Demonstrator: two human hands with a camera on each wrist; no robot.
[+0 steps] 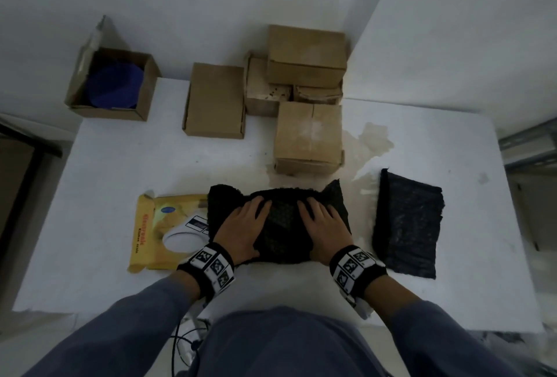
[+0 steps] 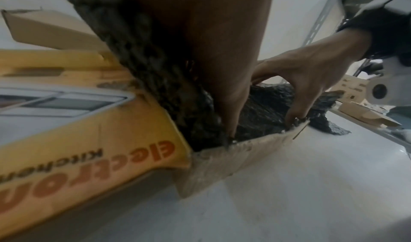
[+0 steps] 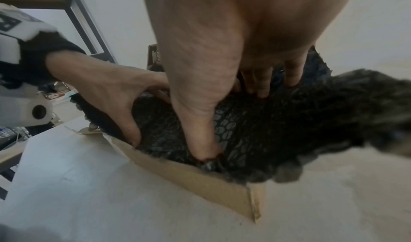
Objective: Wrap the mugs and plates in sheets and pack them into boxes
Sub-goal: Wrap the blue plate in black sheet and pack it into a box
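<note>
We had both hands spread flat on the black wrapped bundle [image 1: 283, 223], left hand [image 1: 241, 227] and right hand [image 1: 324, 230] equally near, fingers [image 3: 258, 85] straight, pressing it into a shallow cardboard box [image 3: 200, 179] directly beneath. Its long axis ran sideways under our fingertips, atop the white table [image 1: 105, 196].

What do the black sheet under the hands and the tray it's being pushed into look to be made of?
Black sheet: looks like dark plastic bubble wrap, slightly glossy; the right wrist view shows rows of rounded cells, and its edges look ragged. Both the left hand and right hand press on it.
Shallow box: seems plain brown cardboard, matte, with a raw, frayed cut edge.
</note>
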